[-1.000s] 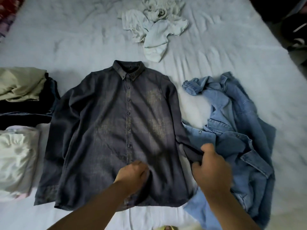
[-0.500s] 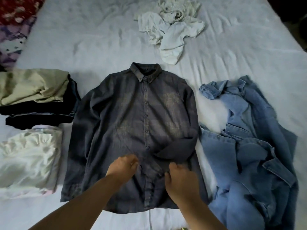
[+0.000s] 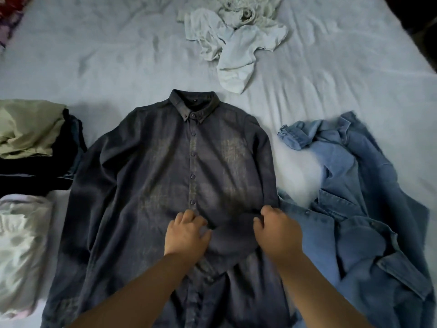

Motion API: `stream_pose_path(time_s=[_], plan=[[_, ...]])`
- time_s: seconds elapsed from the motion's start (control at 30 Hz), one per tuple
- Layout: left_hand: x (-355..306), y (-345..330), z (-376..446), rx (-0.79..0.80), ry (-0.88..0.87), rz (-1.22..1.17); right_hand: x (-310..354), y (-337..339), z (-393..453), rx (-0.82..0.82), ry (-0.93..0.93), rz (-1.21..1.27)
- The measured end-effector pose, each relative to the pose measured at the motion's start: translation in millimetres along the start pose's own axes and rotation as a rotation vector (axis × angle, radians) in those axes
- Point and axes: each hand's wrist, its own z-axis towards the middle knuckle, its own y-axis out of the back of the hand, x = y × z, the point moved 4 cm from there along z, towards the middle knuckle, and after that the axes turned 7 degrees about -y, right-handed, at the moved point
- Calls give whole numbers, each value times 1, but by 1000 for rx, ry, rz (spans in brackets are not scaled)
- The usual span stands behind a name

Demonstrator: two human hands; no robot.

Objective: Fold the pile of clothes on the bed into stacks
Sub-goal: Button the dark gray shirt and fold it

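Centre frame: dark grey buttoned long-sleeved shirt [image 3: 170, 185] flat on pale bed sheet [image 3: 118, 55] | step: right sleeve folded across front | left hand [image 3: 186, 233] pressing, fingers loosely curled; right hand [image 3: 276, 230] gripping sleeve | next, likely: fold left-of-frame sleeve inward.

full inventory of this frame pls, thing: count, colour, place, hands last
shirt: 1, dark grey, buttoned, flat at centre of the bed, its right sleeve folded across the front
denim jacket: 1, light blue, rumpled, right of the shirt
white clothes: small unfolded heap, count unclear, far side beyond the collar
folded stack: 1, olive piece on dark ones, left edge
pale folded piece: 1, white-grey, near left
bed sheet: 1, pale blue-grey, wrinkled, under everything
left hand: 1, fingers resting on the shirt front
right hand: 1, grip curled on the folded sleeve
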Motion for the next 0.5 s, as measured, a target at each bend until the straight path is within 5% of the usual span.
stream_pose_path(time_s=[0.27, 0.5], plan=[[-35, -61, 53, 564, 70, -197, -24, 4, 115, -16, -9, 45], [0, -41, 47, 304, 496, -16, -28, -22, 171, 139, -148, 267]])
